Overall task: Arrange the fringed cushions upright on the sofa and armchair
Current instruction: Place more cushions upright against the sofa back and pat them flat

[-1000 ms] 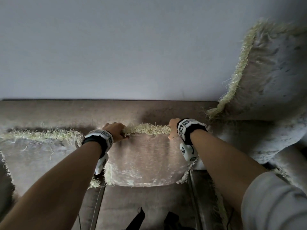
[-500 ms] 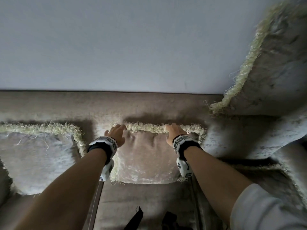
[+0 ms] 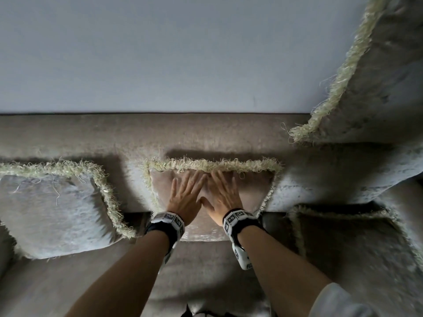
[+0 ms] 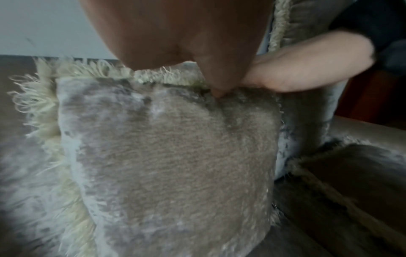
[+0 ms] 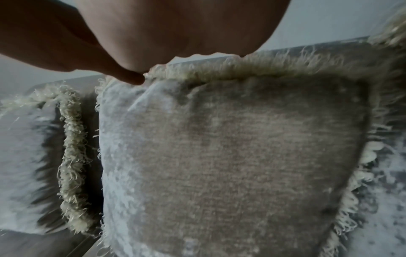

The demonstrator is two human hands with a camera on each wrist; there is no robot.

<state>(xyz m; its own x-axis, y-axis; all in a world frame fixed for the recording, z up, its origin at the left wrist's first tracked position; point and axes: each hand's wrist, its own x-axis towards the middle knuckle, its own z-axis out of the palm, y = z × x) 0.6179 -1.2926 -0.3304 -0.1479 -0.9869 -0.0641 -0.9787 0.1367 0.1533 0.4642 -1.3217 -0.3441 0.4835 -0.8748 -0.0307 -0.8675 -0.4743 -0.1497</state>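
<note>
A beige velvet cushion with a cream fringe stands upright against the sofa backrest, in the middle of the head view. My left hand and right hand lie flat on its front face, fingers straight and spread, thumbs nearly touching. Both wrist views look down the cushion's face from under the palms. A second fringed cushion leans upright to the left. Further fringed cushions are stacked at the right, with one lying flat on the seat.
The sofa seat runs below my forearms, with a seam between seat pads. A plain pale wall rises behind the backrest. The large tilted cushion at upper right overhangs the sofa's right end.
Both hands let go of the middle cushion's top fringe, moved toward each other and now lie flat on its front. The cushion sits lower and closer to the backrest.
</note>
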